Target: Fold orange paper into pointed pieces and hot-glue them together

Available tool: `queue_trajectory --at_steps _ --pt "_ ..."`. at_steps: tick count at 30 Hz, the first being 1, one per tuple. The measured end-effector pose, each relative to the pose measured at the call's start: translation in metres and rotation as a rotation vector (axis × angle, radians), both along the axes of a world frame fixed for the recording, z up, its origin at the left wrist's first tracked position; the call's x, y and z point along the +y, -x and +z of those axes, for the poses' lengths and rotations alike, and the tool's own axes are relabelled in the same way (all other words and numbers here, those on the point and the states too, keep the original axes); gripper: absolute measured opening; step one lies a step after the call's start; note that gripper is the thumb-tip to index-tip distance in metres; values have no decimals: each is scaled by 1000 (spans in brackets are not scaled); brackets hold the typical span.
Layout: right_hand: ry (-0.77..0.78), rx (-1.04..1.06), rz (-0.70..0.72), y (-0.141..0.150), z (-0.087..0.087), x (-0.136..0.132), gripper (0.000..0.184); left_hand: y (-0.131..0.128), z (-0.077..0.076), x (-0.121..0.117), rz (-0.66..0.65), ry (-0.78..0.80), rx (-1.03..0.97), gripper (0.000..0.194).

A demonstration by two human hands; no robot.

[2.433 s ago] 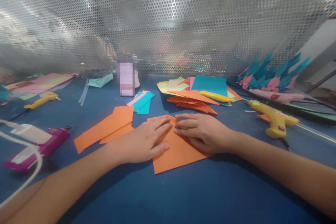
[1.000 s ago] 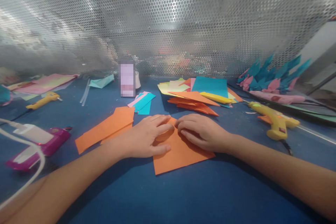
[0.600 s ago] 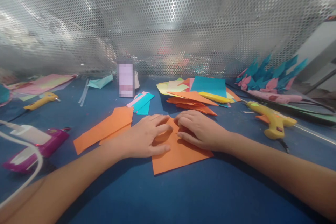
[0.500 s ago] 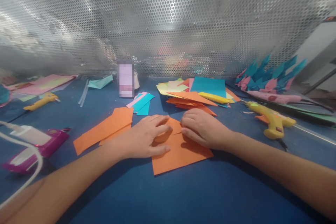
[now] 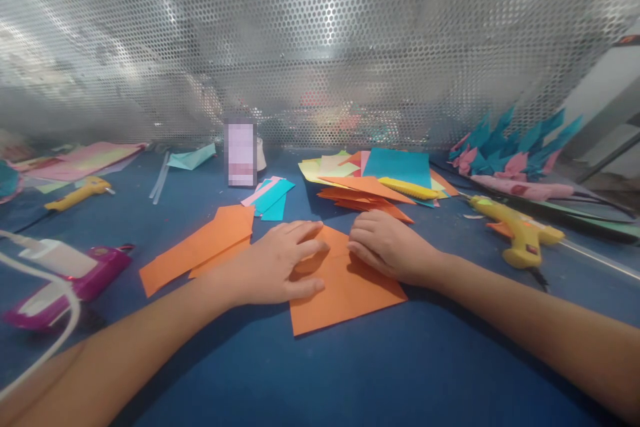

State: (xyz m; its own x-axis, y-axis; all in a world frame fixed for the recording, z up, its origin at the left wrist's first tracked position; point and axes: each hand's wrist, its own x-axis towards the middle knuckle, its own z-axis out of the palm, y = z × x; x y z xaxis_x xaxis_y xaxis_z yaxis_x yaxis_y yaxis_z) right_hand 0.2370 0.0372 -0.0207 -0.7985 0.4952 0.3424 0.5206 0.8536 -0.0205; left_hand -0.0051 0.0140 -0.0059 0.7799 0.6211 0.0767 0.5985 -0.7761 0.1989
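Sheeting (image 5: 320, 27) of perforated metal stands across the back, behind a blue worktop (image 5: 350, 380). A loose stack of coloured paper (image 5: 397, 165) lies toward the back, right of centre, with folded orange pieces (image 5: 363, 193) at its near edge. Farther right, blue and pink folded paper shapes (image 5: 520, 143) point upward. An orange paper sheet (image 5: 345, 300) lies on the worktop right in front of the person, under both hands. To its left, two orange paper cut-outs (image 5: 210, 243) overlap, and a magenta power strip (image 5: 103, 270) sits beyond them.

The left hand (image 5: 285, 263) rests palm down over the sheet's left side, its fingers spread and released. The right hand (image 5: 387, 247) lies on the right side, fingers curled; their tips are tucked under, so I cannot tell whether they pinch the paper.

A yellow glue gun (image 5: 523, 237) lies to the right, and a second yellow glue gun (image 5: 80, 193) at far left. Smaller are the blue paper strips (image 5: 273, 197) beyond the left hand and a yellow utility knife (image 5: 409, 188) on the stack.
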Motion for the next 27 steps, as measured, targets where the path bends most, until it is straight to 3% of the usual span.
queue_trajectory --at_steps 5,13,17,22,25,27 --pt "132 52 -22 3 -1 0 23 0 -1 -2 76 27 3 44" --pt "169 -23 -10 2 -4 4 40 2 -5 -4 112 6 15 48" --pt "165 -30 -18 3 -2 3 40 5 -6 1 272 -34 -101 53" --pt "139 -36 -18 4 -1 1 34 9 -7 11 511 37 -218 44" --pt "114 -24 -13 4 -1 1 29 8 -10 13 526 94 -369 37" --pt "104 -18 -5 3 -2 0 28 4 -12 11 448 105 -490 31"
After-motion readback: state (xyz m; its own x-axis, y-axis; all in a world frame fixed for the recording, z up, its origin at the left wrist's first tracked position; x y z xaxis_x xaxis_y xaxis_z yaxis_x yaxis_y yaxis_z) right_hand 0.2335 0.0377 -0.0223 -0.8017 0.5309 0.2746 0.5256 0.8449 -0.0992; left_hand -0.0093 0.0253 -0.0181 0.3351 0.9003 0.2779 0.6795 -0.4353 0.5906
